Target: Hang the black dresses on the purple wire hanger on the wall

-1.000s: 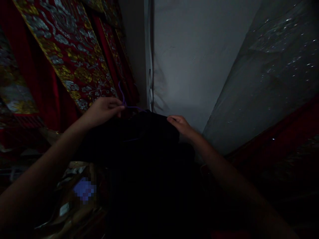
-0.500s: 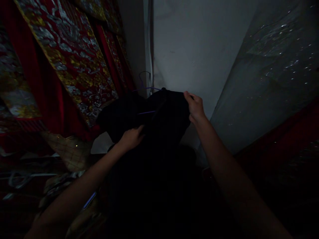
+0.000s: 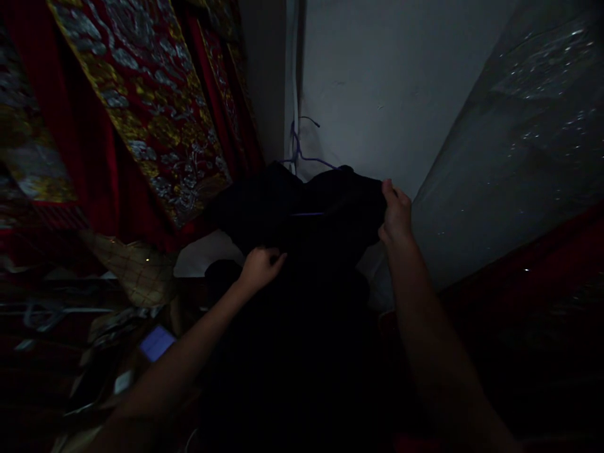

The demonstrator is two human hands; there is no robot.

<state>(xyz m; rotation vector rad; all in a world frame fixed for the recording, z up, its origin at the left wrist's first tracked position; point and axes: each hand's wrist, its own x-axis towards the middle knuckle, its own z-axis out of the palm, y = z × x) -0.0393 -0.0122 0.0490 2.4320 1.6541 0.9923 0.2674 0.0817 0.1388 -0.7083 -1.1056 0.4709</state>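
Straightening, seemingly, a black cloth garment [image 3: 340, 207] on a thin purple hanger [image 3: 321, 160], grasping its shoulder right of the hanger with fingers of the right hand [image 3: 397, 217], reaching below the hanger with the left hand [image 3: 258, 270], grip indiscernible, and probably needing gentle outward tension next.

You face a plain pale wall [image 3: 377, 82] in very dim light. To your left hang red cloths embroidered in gold and silver [image 3: 160, 113]; to your right, a glinting translucent sheet [image 3: 514, 138] slants above red fabric [image 3: 542, 264]. A lit screen [image 3: 157, 343] glows at lower left.
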